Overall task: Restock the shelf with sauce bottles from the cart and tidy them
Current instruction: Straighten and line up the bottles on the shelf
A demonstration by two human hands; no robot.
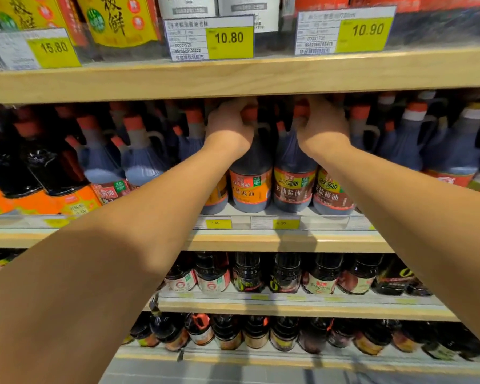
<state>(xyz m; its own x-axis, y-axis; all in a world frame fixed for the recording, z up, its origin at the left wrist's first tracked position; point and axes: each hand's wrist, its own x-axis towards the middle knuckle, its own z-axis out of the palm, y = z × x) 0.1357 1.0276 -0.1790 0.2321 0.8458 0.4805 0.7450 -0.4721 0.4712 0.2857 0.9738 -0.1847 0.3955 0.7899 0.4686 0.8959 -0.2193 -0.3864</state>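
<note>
Head view: on the middle shelf [261, 241], the neck of an orange-label bottle [250, 189] was gripped by the left hand [229, 121]. Just right of it, a yellow-label bottle [294, 187] was gripped at its neck by the right hand [323, 126].

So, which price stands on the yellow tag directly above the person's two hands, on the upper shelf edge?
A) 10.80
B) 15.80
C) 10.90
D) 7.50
A: the price tag reading 10.80 sits on the upper shelf edge just above the left hand and right hand, each of which grips the neck of a sauce bottle.
</note>
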